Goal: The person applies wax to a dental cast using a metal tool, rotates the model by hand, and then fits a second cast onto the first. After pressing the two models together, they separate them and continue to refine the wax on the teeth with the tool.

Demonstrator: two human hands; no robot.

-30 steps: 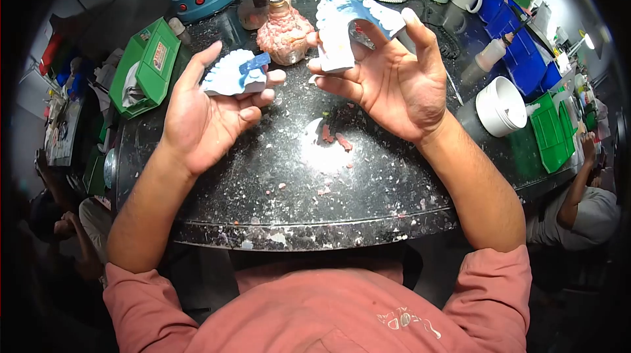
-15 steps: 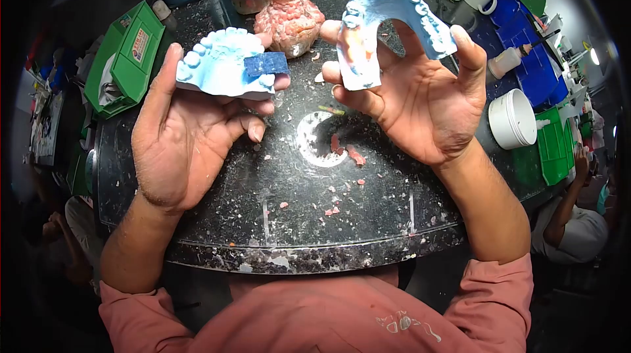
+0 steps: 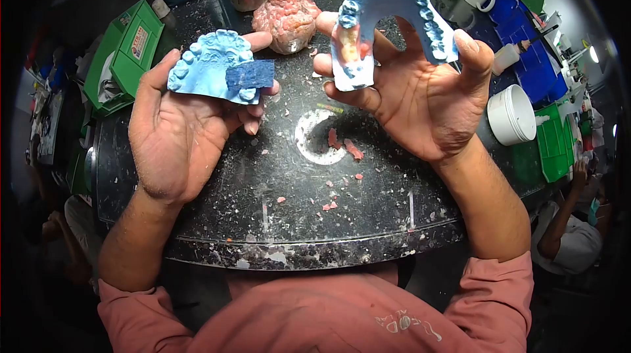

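In my left hand rests a pale blue dental cast with its teeth facing up, gripped by its edges. A dark blue strip lies across that cast's right side and sticks out past it. My right hand holds up a horseshoe-shaped dental cast, its open end toward me. Pink and yellowish material covers the left arm of the horseshoe. The two casts are apart, side by side above the black bench.
Pink scraps and crumbs litter the black bench. Behind stands a burner coated in pink wax. A green bin is at left; a white tub, blue tray and green tray are at right. Other people sit at both sides.
My left hand has shifted slightly left and down, tilting its cast more toward me. The right cast has turned a little, showing more of its pink and yellowish area.
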